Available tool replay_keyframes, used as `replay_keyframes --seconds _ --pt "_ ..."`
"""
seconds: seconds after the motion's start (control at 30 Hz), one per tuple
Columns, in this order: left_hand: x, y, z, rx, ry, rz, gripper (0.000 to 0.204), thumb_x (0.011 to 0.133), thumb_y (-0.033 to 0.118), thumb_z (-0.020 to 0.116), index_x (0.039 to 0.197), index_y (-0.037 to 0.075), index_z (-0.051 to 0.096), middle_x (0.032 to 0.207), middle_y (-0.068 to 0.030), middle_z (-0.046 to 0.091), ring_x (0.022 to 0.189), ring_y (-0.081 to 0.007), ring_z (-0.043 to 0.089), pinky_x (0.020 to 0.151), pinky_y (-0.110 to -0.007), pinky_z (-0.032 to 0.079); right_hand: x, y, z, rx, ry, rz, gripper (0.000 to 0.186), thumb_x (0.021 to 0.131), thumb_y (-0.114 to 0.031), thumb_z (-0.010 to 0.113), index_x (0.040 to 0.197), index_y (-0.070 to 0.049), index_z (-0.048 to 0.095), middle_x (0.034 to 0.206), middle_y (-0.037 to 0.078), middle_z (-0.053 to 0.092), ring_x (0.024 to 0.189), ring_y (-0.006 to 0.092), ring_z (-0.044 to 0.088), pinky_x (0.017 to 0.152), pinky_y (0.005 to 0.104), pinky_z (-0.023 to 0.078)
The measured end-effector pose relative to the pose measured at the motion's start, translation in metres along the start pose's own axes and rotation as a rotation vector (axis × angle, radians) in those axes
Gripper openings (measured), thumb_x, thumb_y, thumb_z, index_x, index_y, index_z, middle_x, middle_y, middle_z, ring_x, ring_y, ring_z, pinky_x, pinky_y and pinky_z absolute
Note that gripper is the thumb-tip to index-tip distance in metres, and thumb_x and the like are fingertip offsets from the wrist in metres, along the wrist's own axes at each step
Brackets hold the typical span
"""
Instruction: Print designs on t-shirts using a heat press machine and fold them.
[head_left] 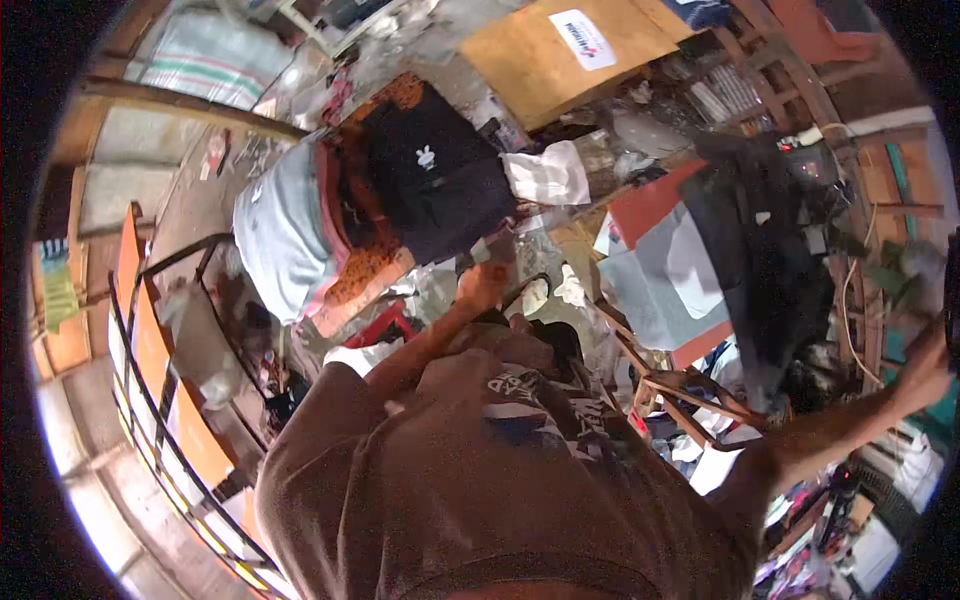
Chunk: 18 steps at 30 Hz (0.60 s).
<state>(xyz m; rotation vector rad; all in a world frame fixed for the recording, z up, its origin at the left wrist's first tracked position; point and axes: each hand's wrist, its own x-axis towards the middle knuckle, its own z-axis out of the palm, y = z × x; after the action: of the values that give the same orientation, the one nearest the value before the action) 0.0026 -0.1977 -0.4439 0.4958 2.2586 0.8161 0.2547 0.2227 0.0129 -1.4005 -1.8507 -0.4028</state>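
My left hand [484, 287] is in front of my body, just below the near corner of a black garment [430, 165] with a small white rabbit print. Its fingers are smeared, and I cannot tell whether they hold anything. The black garment lies spread on a brown-stained board [375, 260]. Left of it, a light grey garment [285, 230] is draped over a similar board. My right arm reaches far out to the right, where my right hand [930, 365] is cut by the dark rim beside a dark object [952, 290]. Its fingers are hidden.
A white cloth [548, 173] lies beside the black garment. Farther back is a large brown cardboard sheet [570, 60] with a white label. Grey sheets [655, 290] and black fabric [755, 260] lie to the right, above a wooden frame [680, 385]. A black metal rack [160, 370] stands left.
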Motion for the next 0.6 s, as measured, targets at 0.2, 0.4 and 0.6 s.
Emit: replay_keyframes --seconds 0.2,0.4,0.6 --pt "0.001 -0.114 -0.011 0.036 0.699 -0.243 0.049 0.084 0.035 0.07 0.12 0.004 0.055 0.103 -0.0195 0.067 0.095 -0.0354 0.065 0.08 -0.045 0.052 -0.227 0.0 0.033 0.592 -0.076 0.122 0.035 0.097 -0.028 0.064 0.097 0.006 0.071 0.084 0.009 0.071 0.074 0.0184 0.063 0.07 0.0344 0.053" --pt "0.051 -0.097 -0.029 -0.052 1.002 -0.755 0.093 0.072 0.063 0.075 0.13 -0.002 0.041 0.125 -0.0258 0.053 0.11 -0.0375 0.058 0.091 -0.049 0.047 -0.324 -0.025 0.073 0.282 -0.183 -0.222 0.029 0.097 -0.021 0.055 0.074 -0.004 0.056 0.07 0.013 0.054 0.065 0.0298 0.054 0.062 0.0426 0.038" --pt "0.062 -0.041 -0.039 -0.034 0.906 -1.155 0.092 0.062 0.065 0.081 0.127 0.011 0.046 0.121 -0.0154 0.043 0.111 -0.0369 0.051 0.09 -0.05 0.049 -0.329 -0.021 0.077 0.104 -0.088 -0.181 0.032 0.096 -0.028 0.049 0.072 -0.007 0.053 0.067 0.012 0.052 0.064 0.0328 0.051 0.064 0.0464 0.035"
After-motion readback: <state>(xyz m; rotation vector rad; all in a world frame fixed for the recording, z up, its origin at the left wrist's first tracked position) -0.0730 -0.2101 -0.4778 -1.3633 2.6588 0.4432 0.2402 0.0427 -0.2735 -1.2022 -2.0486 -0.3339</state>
